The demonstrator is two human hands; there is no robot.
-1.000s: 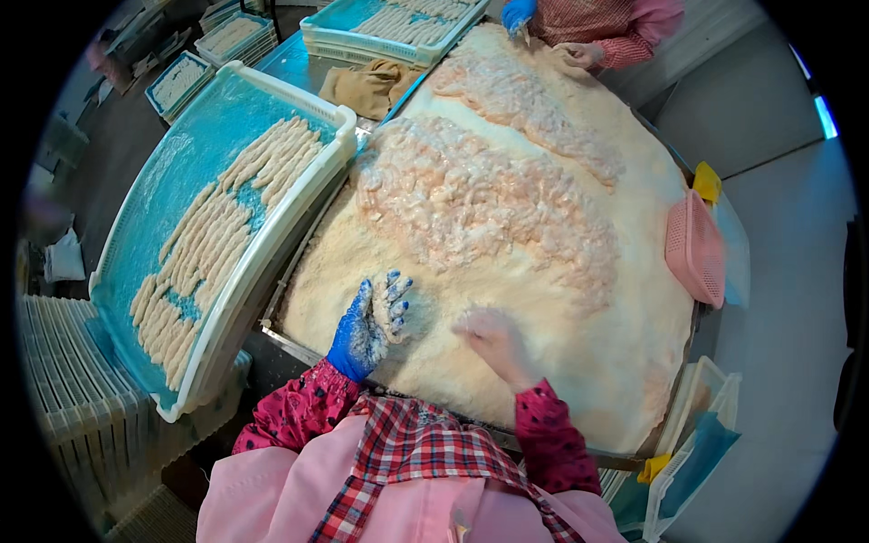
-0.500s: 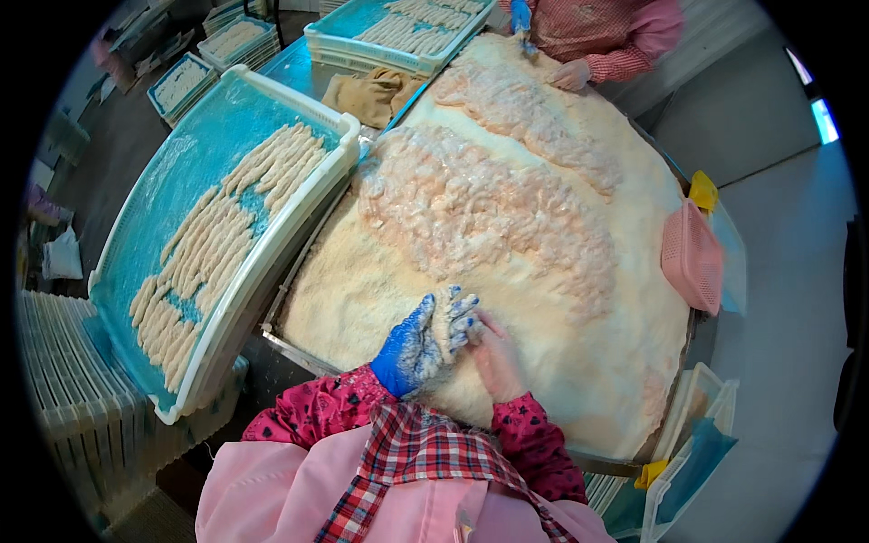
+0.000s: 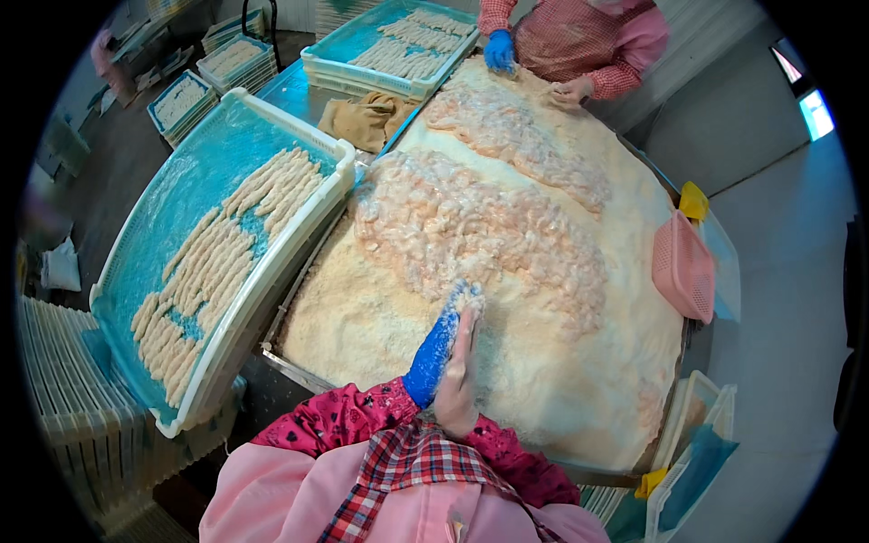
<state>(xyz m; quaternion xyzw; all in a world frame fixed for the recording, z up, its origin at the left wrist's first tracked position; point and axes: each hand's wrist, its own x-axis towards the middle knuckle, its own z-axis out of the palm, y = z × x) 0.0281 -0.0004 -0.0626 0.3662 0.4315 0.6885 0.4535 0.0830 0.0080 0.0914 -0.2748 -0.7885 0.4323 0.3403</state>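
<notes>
My left hand [image 3: 433, 355], in a blue glove caked with crumbs, is pressed palm to palm against my right hand [image 3: 460, 376], with the fingers pointing away from me. A crumb-coated meat strip lay on the left palm a moment ago; the two palms now hide it between them. Both hands are above the near part of a wide bed of pale crumbs [image 3: 348, 330]. Just beyond the fingertips spreads a heap of wet, pinkish raw meat pieces [image 3: 480, 222]. To the left, coated strips [image 3: 213, 262] lie in rows on a blue-lined white tray [image 3: 281, 258].
Across the table a co-worker's blue-gloved hand [image 3: 499, 52] and other hand [image 3: 572, 91] are at the crumbs. A pink basket [image 3: 684, 267] hangs at the right edge. Stacked trays [image 3: 63, 398] stand lower left. Another filled tray [image 3: 312, 68] and a brown cloth [image 3: 367, 120] lie at the back.
My right hand has moved left and closed flat against the left palm, covering the strip. The left hand has turned on edge. The co-worker's gloved hand has shifted left.
</notes>
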